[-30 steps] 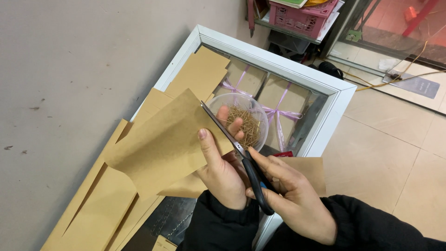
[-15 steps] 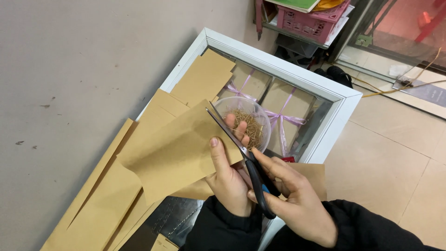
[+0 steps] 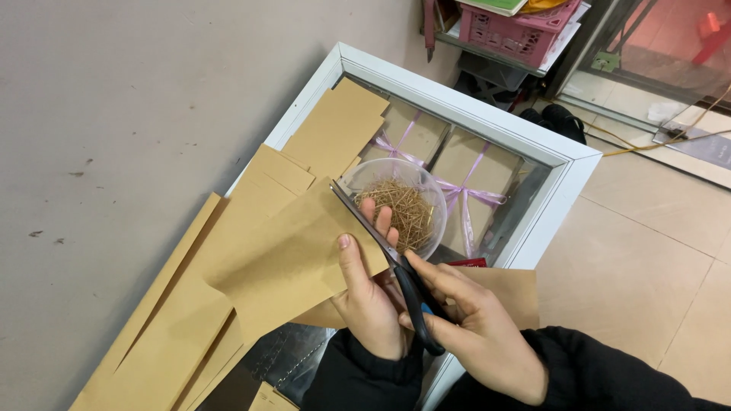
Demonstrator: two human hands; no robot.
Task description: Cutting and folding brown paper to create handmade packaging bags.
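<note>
My left hand (image 3: 367, 293) pinches a sheet of brown kraft paper (image 3: 289, 259) by its right edge, thumb on top. My right hand (image 3: 472, 327) grips black-handled scissors (image 3: 384, 255), whose blades run up along that edge of the sheet. Just behind the blades stands a clear plastic bowl (image 3: 430, 190) filled with thin golden pins or wires. More cut brown paper sheets (image 3: 335, 133) lie stacked on the glass-topped case with a white frame (image 3: 457, 91).
Under the glass sit brown boxes tied with lilac ribbon (image 3: 472, 164). A grey wall (image 3: 122, 114) runs along the left. A pink plastic basket (image 3: 518, 30) stands on a shelf at the back. Beige floor tiles (image 3: 655, 259) and a cable lie to the right.
The view has shifted slightly. The scissors' blades have advanced along the sheet's edge, and both hands stay on paper and scissors.
</note>
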